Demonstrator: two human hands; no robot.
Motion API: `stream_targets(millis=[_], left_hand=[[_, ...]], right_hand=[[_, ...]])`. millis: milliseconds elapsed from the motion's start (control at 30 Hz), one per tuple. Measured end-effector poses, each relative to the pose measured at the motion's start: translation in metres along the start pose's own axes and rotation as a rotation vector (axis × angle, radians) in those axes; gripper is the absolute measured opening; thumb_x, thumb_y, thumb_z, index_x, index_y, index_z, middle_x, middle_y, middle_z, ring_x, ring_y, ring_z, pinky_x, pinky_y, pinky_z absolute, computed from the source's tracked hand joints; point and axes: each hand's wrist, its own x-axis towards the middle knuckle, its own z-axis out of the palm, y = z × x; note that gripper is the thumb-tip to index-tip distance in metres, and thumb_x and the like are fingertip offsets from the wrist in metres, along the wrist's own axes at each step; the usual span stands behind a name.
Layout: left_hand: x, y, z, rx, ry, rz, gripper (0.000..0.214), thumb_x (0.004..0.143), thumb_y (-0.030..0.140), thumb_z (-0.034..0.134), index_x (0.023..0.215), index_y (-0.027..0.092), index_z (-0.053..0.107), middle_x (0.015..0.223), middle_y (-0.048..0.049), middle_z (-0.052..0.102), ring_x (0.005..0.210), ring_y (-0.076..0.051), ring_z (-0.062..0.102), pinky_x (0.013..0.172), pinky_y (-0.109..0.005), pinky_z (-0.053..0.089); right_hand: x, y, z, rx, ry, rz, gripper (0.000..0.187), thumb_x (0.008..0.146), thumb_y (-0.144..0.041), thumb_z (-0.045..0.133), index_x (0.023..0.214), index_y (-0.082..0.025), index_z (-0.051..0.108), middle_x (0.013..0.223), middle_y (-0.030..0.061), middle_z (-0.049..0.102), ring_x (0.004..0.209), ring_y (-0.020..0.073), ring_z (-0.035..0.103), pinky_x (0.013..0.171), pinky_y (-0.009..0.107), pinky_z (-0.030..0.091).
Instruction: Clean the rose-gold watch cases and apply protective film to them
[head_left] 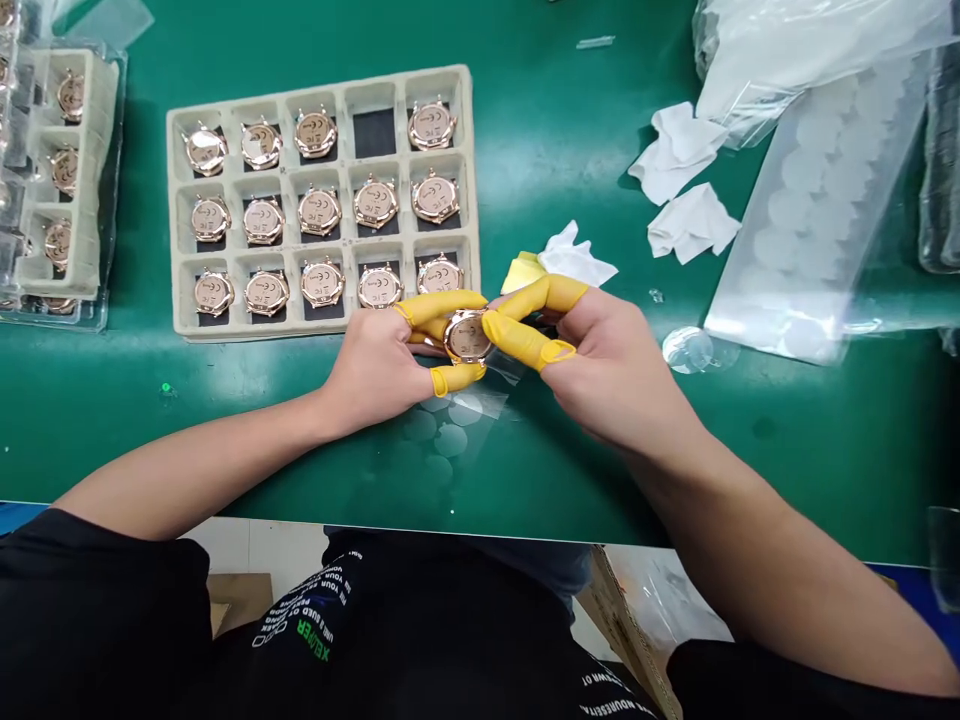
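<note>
A rose-gold watch case [468,338] is held between my hands, its printed back facing up. My left hand [390,350] grips its edge with fingers in yellow finger cots. My right hand [577,335], also in yellow cots, touches the case's right side with thumb and forefinger pressed near it; whether a film is pinched there I cannot tell. Just beyond lies a light tray [324,326] of similar watch cases, back side up, with one bare dark slot [374,133] in the far row. Under my hands is a clear sheet with round films [450,440].
Crumpled white cloths [694,222] lie to the right, beside a long strip of round films [795,220] and plastic bags [817,50]. Loose round films [687,350] sit nearby. Stacked watch trays [90,200] stand at the left. The green table's front edge [450,530] is near my body.
</note>
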Motion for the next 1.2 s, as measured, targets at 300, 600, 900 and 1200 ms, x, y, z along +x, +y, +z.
stream_targets(millis=[300,600,900,1200], left_hand=[[0.0,0.0,0.001,-0.001,-0.011,0.014,0.056,0.073,0.023,0.09,0.128,0.021,0.077,0.103,0.0008,0.085,0.091,-0.019,0.083,0.091,-0.032,0.072],[0.0,-0.003,0.001,0.042,-0.019,0.002,0.057,0.077,0.026,0.089,0.132,0.023,0.075,0.111,0.0005,0.084,0.095,-0.02,0.083,0.094,-0.032,0.071],[0.0,0.0,0.001,0.041,-0.018,0.0,0.057,0.075,0.025,0.089,0.13,0.023,0.076,0.11,0.0014,0.085,0.092,-0.018,0.082,0.093,-0.031,0.072],[0.0,0.0,0.002,0.017,0.007,-0.011,0.055,0.074,0.027,0.091,0.128,0.024,0.077,0.108,0.0012,0.084,0.092,-0.02,0.082,0.088,-0.033,0.074]], right_hand=[[-0.002,0.008,0.003,-0.091,0.035,-0.078,0.039,0.083,-0.061,0.084,0.084,-0.024,0.072,0.094,0.0034,0.075,0.093,0.023,0.067,0.1,0.046,0.055],[-0.002,0.01,0.003,-0.125,0.029,-0.121,0.03,0.089,-0.053,0.081,0.085,-0.025,0.071,0.095,0.0034,0.073,0.095,0.0231,0.067,0.102,0.049,0.057],[-0.002,0.013,0.004,-0.147,0.04,-0.142,0.032,0.091,-0.055,0.08,0.087,-0.025,0.07,0.094,0.0026,0.072,0.092,0.0218,0.067,0.098,0.047,0.058],[0.003,0.004,-0.015,-0.054,0.249,-0.197,0.013,0.089,-0.039,0.08,0.093,-0.029,0.073,0.098,0.0034,0.074,0.091,0.0223,0.068,0.086,0.043,0.055]])
